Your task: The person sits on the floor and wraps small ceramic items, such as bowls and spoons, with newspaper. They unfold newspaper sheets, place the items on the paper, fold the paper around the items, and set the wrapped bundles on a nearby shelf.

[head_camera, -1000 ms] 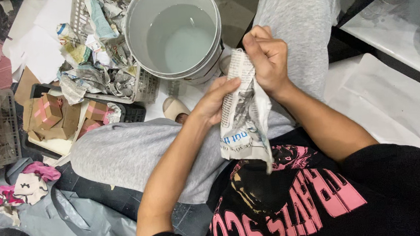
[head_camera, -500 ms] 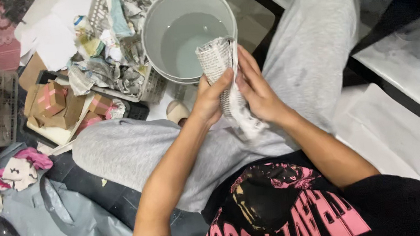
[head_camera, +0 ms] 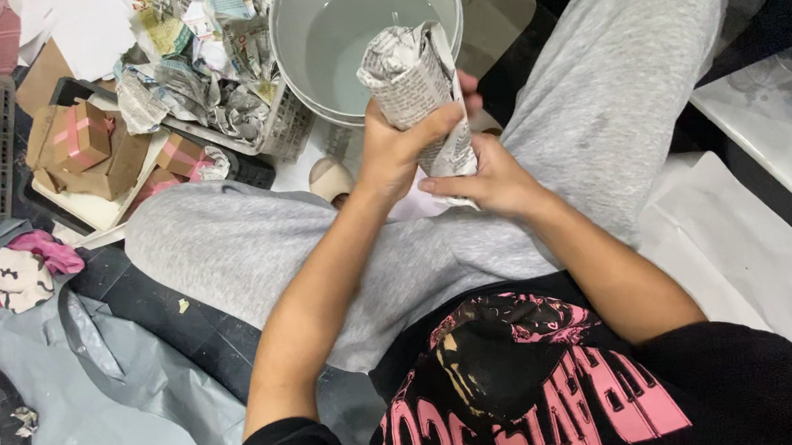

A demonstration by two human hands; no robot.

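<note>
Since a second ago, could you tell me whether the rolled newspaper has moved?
Yes. The rolled newspaper has moved from over the lap toward the grey bucket; its top now overlaps the rim.

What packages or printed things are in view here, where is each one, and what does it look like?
Newspaper roll: gripped by left hand and right hand by the bucket; crumpled grey print.
Cardboard boxes: upper left on a tray; brown with pink tape crosses.
Newspaper scraps: in a white basket beside the bucket; crumpled, grey and coloured.

Items in view, by count
One bucket (head_camera: 306,32), one rolled newspaper (head_camera: 413,85), two hands (left hand (head_camera: 390,152), right hand (head_camera: 487,182)), three taped cardboard boxes (head_camera: 79,139).
</note>
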